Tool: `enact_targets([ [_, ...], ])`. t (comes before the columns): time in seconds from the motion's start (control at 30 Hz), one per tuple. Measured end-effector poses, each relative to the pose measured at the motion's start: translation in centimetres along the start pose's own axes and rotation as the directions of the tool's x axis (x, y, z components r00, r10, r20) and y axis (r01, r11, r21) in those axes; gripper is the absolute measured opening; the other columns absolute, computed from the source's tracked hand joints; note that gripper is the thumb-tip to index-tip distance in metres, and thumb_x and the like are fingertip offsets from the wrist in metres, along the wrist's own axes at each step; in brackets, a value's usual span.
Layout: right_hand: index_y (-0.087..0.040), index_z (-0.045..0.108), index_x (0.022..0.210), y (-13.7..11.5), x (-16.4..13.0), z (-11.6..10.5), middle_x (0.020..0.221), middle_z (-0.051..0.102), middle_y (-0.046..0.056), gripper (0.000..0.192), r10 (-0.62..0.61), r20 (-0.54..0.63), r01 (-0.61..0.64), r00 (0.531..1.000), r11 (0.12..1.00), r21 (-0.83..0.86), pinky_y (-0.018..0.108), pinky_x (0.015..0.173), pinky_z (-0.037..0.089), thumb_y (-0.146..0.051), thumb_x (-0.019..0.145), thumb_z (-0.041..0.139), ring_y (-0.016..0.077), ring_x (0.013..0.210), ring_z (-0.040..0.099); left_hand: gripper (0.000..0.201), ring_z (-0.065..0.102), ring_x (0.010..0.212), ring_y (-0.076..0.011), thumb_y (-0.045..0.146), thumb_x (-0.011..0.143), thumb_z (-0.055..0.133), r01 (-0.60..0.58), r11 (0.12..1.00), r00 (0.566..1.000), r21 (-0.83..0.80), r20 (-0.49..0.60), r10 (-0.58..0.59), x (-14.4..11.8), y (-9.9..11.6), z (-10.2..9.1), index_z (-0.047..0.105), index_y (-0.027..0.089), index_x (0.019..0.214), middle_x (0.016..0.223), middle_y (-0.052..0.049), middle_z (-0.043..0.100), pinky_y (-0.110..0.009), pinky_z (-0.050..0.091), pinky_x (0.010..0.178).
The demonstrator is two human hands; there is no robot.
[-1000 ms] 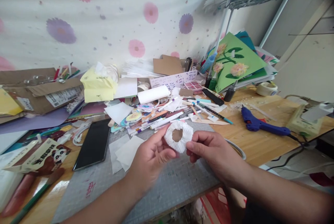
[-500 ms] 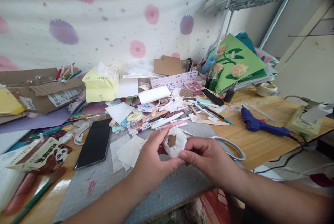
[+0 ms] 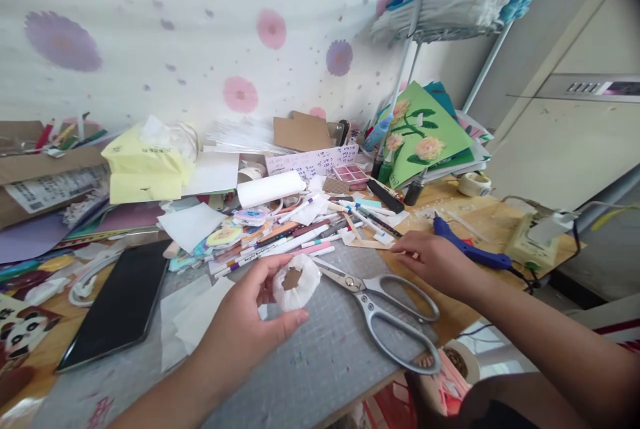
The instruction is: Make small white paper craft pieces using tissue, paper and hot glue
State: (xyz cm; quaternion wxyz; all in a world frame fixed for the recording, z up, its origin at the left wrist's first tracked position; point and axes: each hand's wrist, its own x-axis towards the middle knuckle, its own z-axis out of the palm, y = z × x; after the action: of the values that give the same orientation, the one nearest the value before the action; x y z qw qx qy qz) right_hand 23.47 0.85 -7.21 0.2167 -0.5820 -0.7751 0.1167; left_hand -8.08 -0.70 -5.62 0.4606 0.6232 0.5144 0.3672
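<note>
My left hand (image 3: 245,312) is closed around a small round piece wrapped in white tissue-like paper (image 3: 307,282), with a bare brown patch in its middle. It is held above the grey cutting mat (image 3: 300,376). My right hand (image 3: 427,261) hovers over the mat's right edge, fingers loosely bent and nothing visible in them. Just beyond it is a blue hot glue gun (image 3: 473,250) lying on the wooden table. Metal scissors (image 3: 361,289) lie on the mat between my hands, handles toward me.
Pens and markers (image 3: 280,239) lie heaped behind the mat. A black phone (image 3: 120,306) and white paper squares (image 3: 200,316) are on the left. A power strip (image 3: 533,239) stands at the right. A green card with paper flowers (image 3: 430,129) leans at the back.
My right hand has let go of the white-wrapped piece and moved right toward the glue gun. My left hand keeps it, moved slightly left. The scissors now show fully; the view has turned right.
</note>
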Motion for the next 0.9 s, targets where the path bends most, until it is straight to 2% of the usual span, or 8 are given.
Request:
enact_targets([
  [0.1,-0.019,0.072,0.093,0.3,0.8,0.7,0.093,0.070,0.010,0.023,-0.016,-0.004,0.015,1.000,0.999,-0.040,0.037,0.081,0.047,-0.020,0.082,0.051,0.0237,0.088,0.063,0.055,0.059,0.098,-0.0275,0.031,0.060,0.078,0.007,1.000,1.000,0.009,0.018,-0.007,0.1,-0.1,0.0,0.060,0.026,0.111,0.110,-0.006,0.065,-0.031,0.046,0.081],
  [0.2,-0.017,0.071,0.100,-0.5,2.1,1.6,0.099,0.070,0.011,0.028,-0.027,-0.010,0.026,1.000,0.998,-0.052,0.036,0.083,0.047,-0.019,0.085,0.047,0.0240,0.093,0.063,0.057,0.061,0.093,-0.0275,0.033,0.059,0.079,-0.005,1.000,1.000,-0.029,0.029,0.006,0.1,-0.3,0.1,0.060,0.025,0.111,0.106,-0.007,0.067,-0.031,0.046,0.079],
  [0.37,-0.021,0.069,0.109,-1.6,4.7,2.6,0.109,0.070,0.008,0.038,-0.062,0.027,0.063,0.998,0.997,-0.035,0.032,0.088,0.045,-0.009,0.082,0.044,0.0220,0.101,0.062,0.057,0.060,0.095,-0.0287,0.034,0.059,0.078,-0.008,1.000,0.999,-0.023,0.043,0.009,0.2,-0.6,0.0,0.061,0.023,0.111,0.110,-0.008,0.066,-0.033,0.046,0.080],
  [0.47,-0.021,0.070,0.108,-1.5,6.1,3.0,0.105,0.071,0.008,0.038,-0.060,0.061,0.062,0.996,0.998,-0.029,0.032,0.083,0.047,-0.009,0.078,0.050,0.0232,0.095,0.064,0.055,0.059,0.099,-0.0287,0.031,0.061,0.077,-0.006,1.000,0.995,-0.005,0.097,0.006,0.1,-0.5,-0.2,0.059,0.023,0.113,0.114,-0.009,0.063,-0.034,0.044,0.084],
  [0.6,-0.020,0.073,0.099,-1.3,7.1,3.5,0.093,0.074,0.007,0.033,-0.024,0.056,0.025,0.998,0.999,-0.022,0.029,0.070,0.048,-0.010,0.075,0.052,0.0225,0.083,0.066,0.053,0.057,0.102,-0.0270,0.027,0.061,0.076,-0.005,0.990,0.997,-0.144,0.070,0.015,-0.1,0.1,-0.3,0.058,0.023,0.111,0.112,-0.008,0.063,-0.031,0.044,0.085],
  [0.77,-0.018,0.074,0.087,-1.4,6.9,3.5,0.087,0.073,0.008,0.027,-0.022,-0.039,0.023,0.999,1.000,0.019,0.030,0.073,0.047,-0.010,0.074,0.052,0.0217,0.081,0.064,0.052,0.058,0.097,-0.0219,0.020,0.063,0.075,0.030,0.967,0.990,-0.255,0.141,0.006,-0.5,0.7,-0.4,0.056,0.025,0.111,0.105,-0.004,0.064,-0.026,0.044,0.081],
  [0.9,-0.019,0.069,0.080,-2.5,5.7,2.2,0.081,0.068,0.006,0.014,-0.034,-0.185,0.051,0.982,0.995,0.088,0.030,0.066,0.047,-0.018,0.078,0.054,0.0196,0.074,0.062,0.051,0.058,0.087,-0.0187,0.015,0.061,0.073,0.038,0.947,0.997,-0.318,0.078,-0.014,-0.8,1.0,-0.1,0.056,0.025,0.108,0.099,-0.002,0.064,-0.025,0.044,0.077],
])
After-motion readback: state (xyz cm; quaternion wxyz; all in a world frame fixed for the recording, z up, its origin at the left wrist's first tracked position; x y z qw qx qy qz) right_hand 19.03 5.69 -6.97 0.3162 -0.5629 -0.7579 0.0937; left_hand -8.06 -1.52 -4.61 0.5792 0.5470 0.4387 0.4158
